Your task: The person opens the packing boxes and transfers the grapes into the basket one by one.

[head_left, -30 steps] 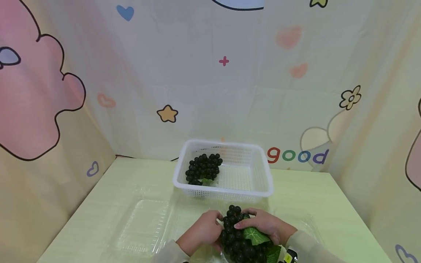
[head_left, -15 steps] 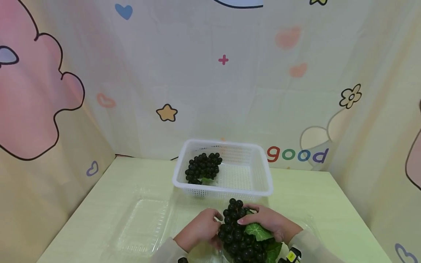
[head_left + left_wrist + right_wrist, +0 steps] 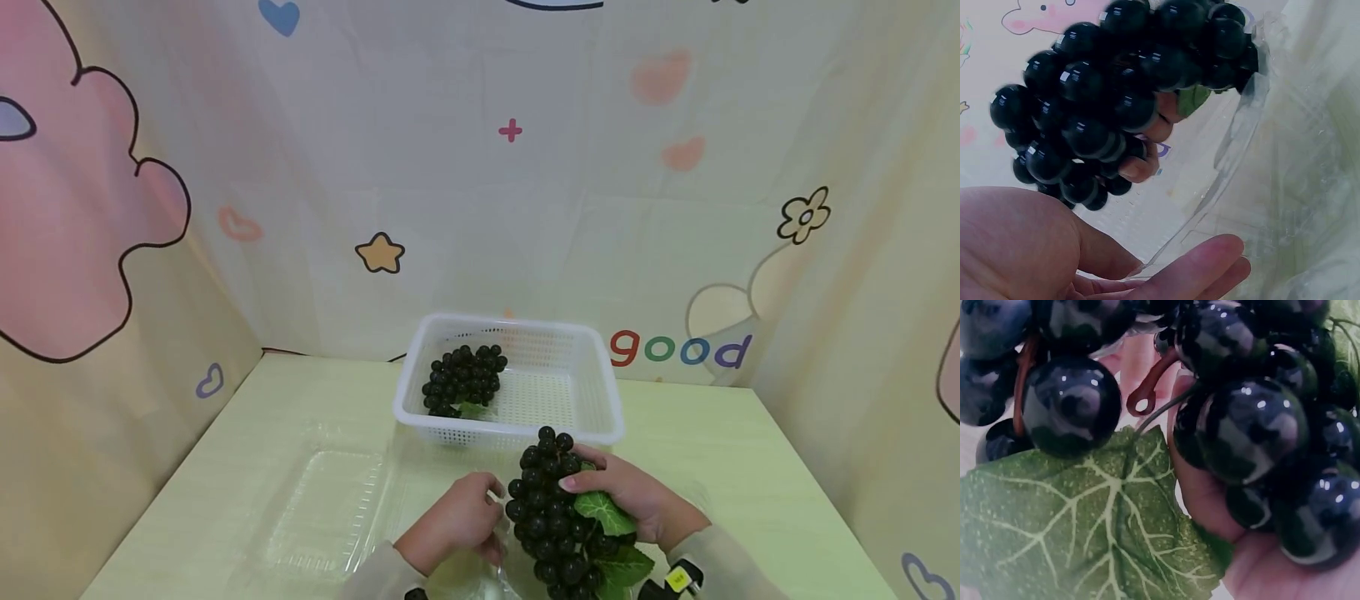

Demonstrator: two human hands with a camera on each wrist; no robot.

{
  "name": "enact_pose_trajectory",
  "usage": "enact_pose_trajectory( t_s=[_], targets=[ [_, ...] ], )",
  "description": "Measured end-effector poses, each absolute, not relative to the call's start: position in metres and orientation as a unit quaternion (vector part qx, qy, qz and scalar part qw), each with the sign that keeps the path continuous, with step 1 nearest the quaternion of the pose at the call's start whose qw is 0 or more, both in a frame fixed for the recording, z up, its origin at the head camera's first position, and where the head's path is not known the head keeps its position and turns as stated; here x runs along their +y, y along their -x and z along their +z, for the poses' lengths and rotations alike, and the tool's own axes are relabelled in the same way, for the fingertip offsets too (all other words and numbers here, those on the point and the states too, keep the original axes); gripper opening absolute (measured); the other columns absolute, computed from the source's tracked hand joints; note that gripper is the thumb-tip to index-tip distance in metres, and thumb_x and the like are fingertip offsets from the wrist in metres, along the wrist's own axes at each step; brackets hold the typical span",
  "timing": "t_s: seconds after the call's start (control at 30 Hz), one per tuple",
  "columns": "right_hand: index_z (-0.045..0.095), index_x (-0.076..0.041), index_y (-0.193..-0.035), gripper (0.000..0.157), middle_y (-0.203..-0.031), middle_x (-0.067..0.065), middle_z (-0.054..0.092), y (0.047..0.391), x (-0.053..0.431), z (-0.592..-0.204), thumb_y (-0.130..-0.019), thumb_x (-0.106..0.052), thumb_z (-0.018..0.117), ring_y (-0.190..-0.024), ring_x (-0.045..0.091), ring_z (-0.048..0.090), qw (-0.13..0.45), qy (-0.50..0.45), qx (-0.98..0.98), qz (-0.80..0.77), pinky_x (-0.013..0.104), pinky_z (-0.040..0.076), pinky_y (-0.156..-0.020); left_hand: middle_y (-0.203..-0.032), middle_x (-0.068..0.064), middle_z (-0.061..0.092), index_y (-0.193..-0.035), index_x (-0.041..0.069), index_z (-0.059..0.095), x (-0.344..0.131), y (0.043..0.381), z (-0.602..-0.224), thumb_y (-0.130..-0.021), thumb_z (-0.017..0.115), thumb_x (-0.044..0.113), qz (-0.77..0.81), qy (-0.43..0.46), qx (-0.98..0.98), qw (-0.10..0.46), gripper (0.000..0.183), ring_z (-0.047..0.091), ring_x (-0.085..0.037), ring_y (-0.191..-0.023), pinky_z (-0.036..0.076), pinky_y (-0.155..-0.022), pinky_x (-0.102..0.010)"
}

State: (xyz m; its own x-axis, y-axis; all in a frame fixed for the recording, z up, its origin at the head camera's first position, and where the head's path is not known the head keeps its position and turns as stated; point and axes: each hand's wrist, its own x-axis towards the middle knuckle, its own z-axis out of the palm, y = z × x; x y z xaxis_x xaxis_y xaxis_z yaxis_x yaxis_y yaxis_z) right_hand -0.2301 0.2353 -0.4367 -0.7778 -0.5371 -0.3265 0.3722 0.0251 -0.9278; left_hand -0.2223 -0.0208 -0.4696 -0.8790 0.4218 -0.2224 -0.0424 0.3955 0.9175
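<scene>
A bunch of black artificial grapes (image 3: 543,517) with green leaves (image 3: 603,512) is held in my right hand (image 3: 637,496), thumb over the front and fingers behind. In the right wrist view a large veined leaf (image 3: 1110,519) and reddish stems show among the grapes. My left hand (image 3: 468,512) is just left of the bunch, pinching the rim of a clear plastic container (image 3: 1244,131) between thumb and fingers. In the left wrist view the bunch (image 3: 1104,94) hangs over that container, with the right fingertips showing through from behind.
Behind the hands stands a white perforated basket (image 3: 510,433) with another bunch of black grapes (image 3: 465,379) at its left. A clear plastic tray (image 3: 322,508) lies on the pale table (image 3: 202,500) at left. A printed curtain (image 3: 450,167) hangs around the table.
My right hand has raised the grape bunch and shifted it slightly right, uncovering more of the clear plastic beneath. The left hand has stayed nearly in place.
</scene>
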Motion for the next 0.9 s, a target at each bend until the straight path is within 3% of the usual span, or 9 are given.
enact_pose_trajectory(
  t_s=[0.1, 0.3, 0.4, 0.6, 0.9],
  targets=[
    [0.014, -0.005, -0.162, 0.082, -0.129, 0.006, 0.066, 0.23, 0.239, -0.431, -0.098, -0.021, 0.062, -0.112, 0.023, 0.069, 0.329, 0.079, 0.623, -0.706, 0.044, 0.059, -0.095, -0.086, -0.014, 0.071, -0.116, -0.008, 0.056, -0.02, 0.221, -0.468, -0.097, 0.051, -0.002, 0.542, -0.114, 0.804, 0.215, 0.021, 0.074, -0.036, -0.06, 0.061, -0.056, -0.035],
    [-0.011, -0.006, -0.162, 0.098, -0.127, 0.004, 0.065, 0.23, 0.245, -0.415, -0.098, -0.024, 0.061, -0.107, 0.018, 0.071, 0.304, 0.07, 0.635, -0.707, 0.038, 0.061, -0.091, -0.086, -0.013, 0.071, -0.117, -0.009, 0.056, -0.019, 0.221, -0.465, -0.095, 0.051, -0.003, 0.546, -0.106, 0.804, 0.212, 0.023, 0.073, -0.034, -0.059, 0.06, -0.052, -0.034],
    [-0.015, -0.007, -0.162, 0.101, -0.124, 0.003, 0.065, 0.231, 0.244, -0.408, -0.099, -0.025, 0.061, -0.103, 0.016, 0.071, 0.29, 0.066, 0.643, -0.706, 0.035, 0.061, -0.089, -0.085, -0.013, 0.07, -0.117, -0.011, 0.056, -0.019, 0.22, -0.466, -0.094, 0.052, -0.004, 0.548, -0.106, 0.805, 0.203, 0.024, 0.073, -0.033, -0.058, 0.06, -0.052, -0.034],
    [-0.012, -0.008, -0.163, 0.097, -0.116, -0.001, 0.069, 0.235, 0.239, -0.396, -0.099, -0.026, 0.06, -0.095, 0.012, 0.073, 0.272, 0.064, 0.646, -0.71, 0.032, 0.063, -0.083, -0.08, -0.014, 0.071, -0.118, -0.013, 0.056, -0.021, 0.22, -0.464, -0.093, 0.053, -0.006, 0.536, -0.109, 0.816, 0.185, 0.026, 0.072, -0.03, -0.054, 0.06, -0.055, -0.033],
    [0.017, -0.016, -0.162, 0.072, -0.123, -0.001, 0.064, 0.246, 0.244, -0.369, -0.102, -0.029, 0.056, -0.105, 0.016, 0.069, 0.243, 0.083, 0.643, -0.722, 0.036, 0.061, -0.088, -0.082, -0.013, 0.072, -0.121, -0.015, 0.057, -0.019, 0.222, -0.462, -0.094, 0.053, -0.006, 0.53, -0.113, 0.82, 0.184, 0.029, 0.072, -0.028, -0.054, 0.061, -0.059, -0.034]
  ],
)
